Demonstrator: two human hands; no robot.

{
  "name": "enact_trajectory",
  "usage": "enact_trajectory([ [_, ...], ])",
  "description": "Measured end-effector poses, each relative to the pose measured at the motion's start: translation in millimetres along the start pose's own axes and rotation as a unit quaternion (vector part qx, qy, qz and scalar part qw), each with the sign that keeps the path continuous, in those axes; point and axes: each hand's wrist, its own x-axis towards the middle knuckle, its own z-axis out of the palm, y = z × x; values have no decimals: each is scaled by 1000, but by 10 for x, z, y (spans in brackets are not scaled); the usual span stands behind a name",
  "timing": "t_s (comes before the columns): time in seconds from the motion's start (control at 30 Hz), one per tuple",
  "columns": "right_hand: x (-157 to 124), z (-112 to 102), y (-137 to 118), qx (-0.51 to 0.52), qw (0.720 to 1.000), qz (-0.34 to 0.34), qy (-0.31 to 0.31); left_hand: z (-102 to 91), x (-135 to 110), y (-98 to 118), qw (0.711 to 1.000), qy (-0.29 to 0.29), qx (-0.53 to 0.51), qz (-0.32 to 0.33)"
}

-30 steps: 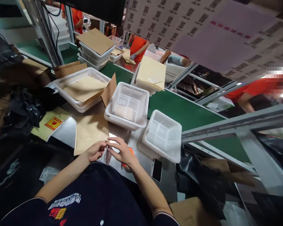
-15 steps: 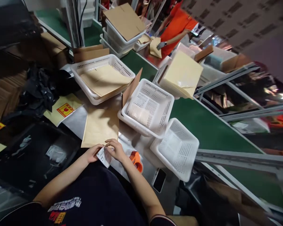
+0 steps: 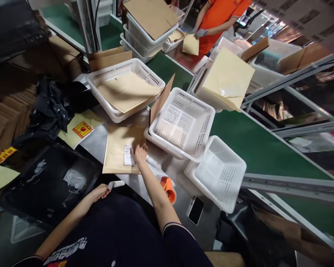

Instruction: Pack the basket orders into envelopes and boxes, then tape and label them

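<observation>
My left hand (image 3: 101,192) is closed, pinching a curled strip of white paper (image 3: 117,184) in front of my dark shirt. A white printed label (image 3: 128,155) lies on a tan padded envelope (image 3: 114,148) on the metal table. My right hand (image 3: 140,152) rests over the label's right edge, fingers apart and bent down onto the envelope. To the right of that forearm is an orange tape dispenser (image 3: 168,190). A phone (image 3: 196,210) lies on the table further right.
White perforated baskets (image 3: 183,124) stand beyond the envelope; another basket (image 3: 122,87) holds padded envelopes. A lower basket (image 3: 219,174) sits at the right. A black bin (image 3: 47,181) is at my left. Behind runs a green conveyor (image 3: 267,152), where a person in orange (image 3: 219,22) handles an envelope.
My hands have parted. The label now lies on the envelope under my right hand, which moved forward. My left hand drew back with the curled paper strip. The view shifted slightly.
</observation>
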Motion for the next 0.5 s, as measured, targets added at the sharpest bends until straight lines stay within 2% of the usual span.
enact_trajectory([
  [0.13, -233, 212, -124, 13, 989, -138, -45, -217, -167, -175, 997, 47, 32, 43],
  [0.2, -268, 304, -213, 22, 984, -163, -69, -302, -255, -198, 995, 65, 41, 69],
  [0.27, -262, 328, -281, 35, 985, -157, -67, -362, -336, -152, 991, 80, 50, 99],
  [0.37, -324, 221, -302, 92, 989, -108, -34, -346, -437, 41, 980, 104, 58, 159],
  [0.43, -514, 121, -266, 174, 982, -74, -16, -223, -488, 236, 971, 104, 56, 208],
  [0.5, -831, 64, -212, 276, 956, -82, -51, -21, -521, 451, 961, 70, 53, 263],
])
